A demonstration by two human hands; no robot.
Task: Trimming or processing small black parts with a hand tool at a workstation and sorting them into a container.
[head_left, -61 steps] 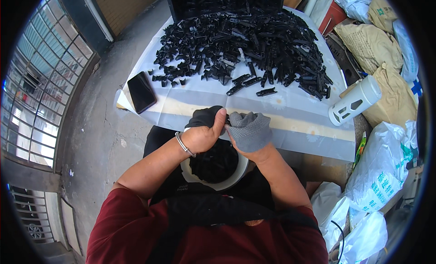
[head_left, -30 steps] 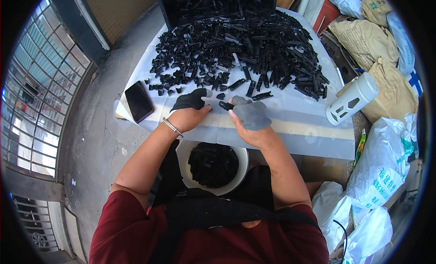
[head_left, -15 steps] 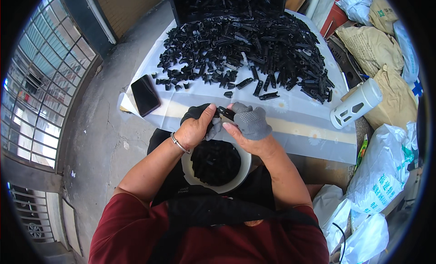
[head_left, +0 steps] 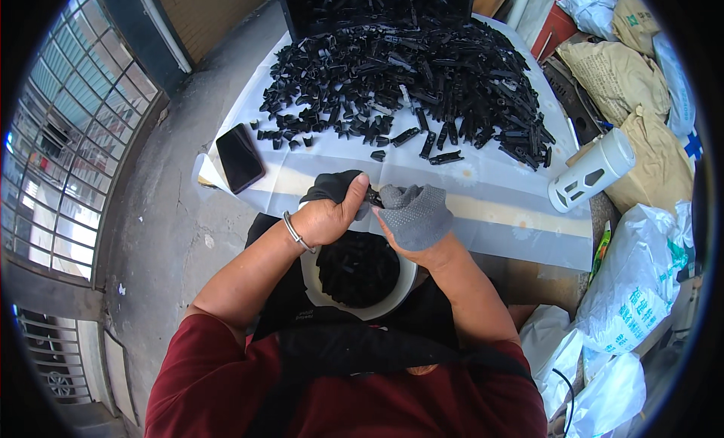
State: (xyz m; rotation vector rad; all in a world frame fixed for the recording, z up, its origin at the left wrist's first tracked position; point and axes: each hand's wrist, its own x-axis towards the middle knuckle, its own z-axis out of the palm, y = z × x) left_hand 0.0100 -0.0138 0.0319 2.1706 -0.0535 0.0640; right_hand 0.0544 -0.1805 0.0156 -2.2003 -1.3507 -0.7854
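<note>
A small black plastic part (head_left: 374, 196) is gripped between my two hands, mostly hidden by the fingers. My left hand (head_left: 336, 202), in a dark glove with a bare thumb, pinches its left end. Round its right end closes my right hand (head_left: 413, 215), in a grey dotted glove. Just below them, a white bowl (head_left: 411, 276) in my lap holds a heap of black plastic parts (head_left: 357, 271). Beyond my hands, a large pile of similar black parts (head_left: 407, 76) covers the far half of the table.
A black phone (head_left: 240, 159) lies at the left edge of the white-covered table (head_left: 483, 212). On the right edge stands a white tumbler (head_left: 592, 170), leaning. Sacks (head_left: 641, 287) crowd the right side. A dark box (head_left: 377, 8) stands behind the pile.
My right hand has turned and its fingers have closed further over the black part, which shows less now. My left hand stays nearly in place.
</note>
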